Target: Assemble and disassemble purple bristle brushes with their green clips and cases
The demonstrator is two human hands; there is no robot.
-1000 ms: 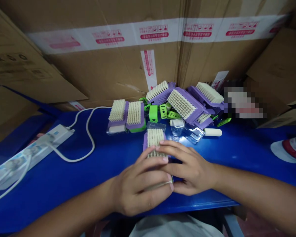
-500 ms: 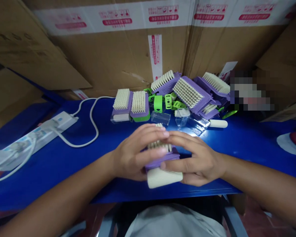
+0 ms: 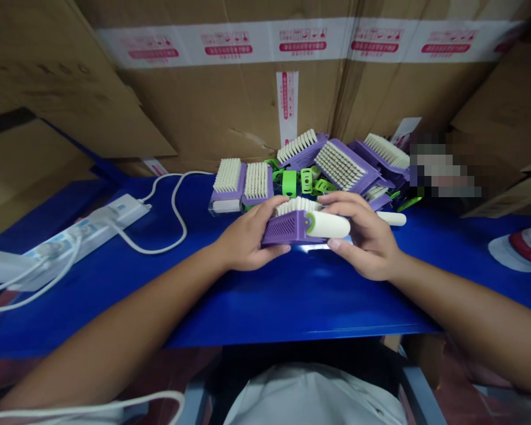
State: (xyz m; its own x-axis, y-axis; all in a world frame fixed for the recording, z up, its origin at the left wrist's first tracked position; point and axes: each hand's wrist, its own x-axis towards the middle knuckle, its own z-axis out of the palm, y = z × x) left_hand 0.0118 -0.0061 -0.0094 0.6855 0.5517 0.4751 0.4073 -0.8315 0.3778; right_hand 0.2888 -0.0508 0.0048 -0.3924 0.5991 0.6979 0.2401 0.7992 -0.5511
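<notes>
A purple brush (image 3: 285,229) with cream bristles and a white roller (image 3: 330,225) along its near side is held above the blue table. My left hand (image 3: 252,236) is closed round its left end, thumb and fingers on opposite faces. Around the right end, by the roller, my right hand (image 3: 367,236) is closed as well. Two more purple brushes, a left one (image 3: 228,180) and one beside it (image 3: 257,182), stand bristles up just behind. Green plastic pieces (image 3: 289,183) lie farther back, partly hidden by the held brush.
Several purple brushes (image 3: 340,165) are heaped against the cardboard box (image 3: 212,112). A loose white roller (image 3: 393,219) lies right of the heap. At left are a white power strip (image 3: 88,233) and its cable (image 3: 181,206). A red-and-white item (image 3: 524,248) sits at the right edge.
Both hands have lifted the brush away from my body and turned it, so its purple side and roller now face me. My fingers moved from over the bristles to its ends.
</notes>
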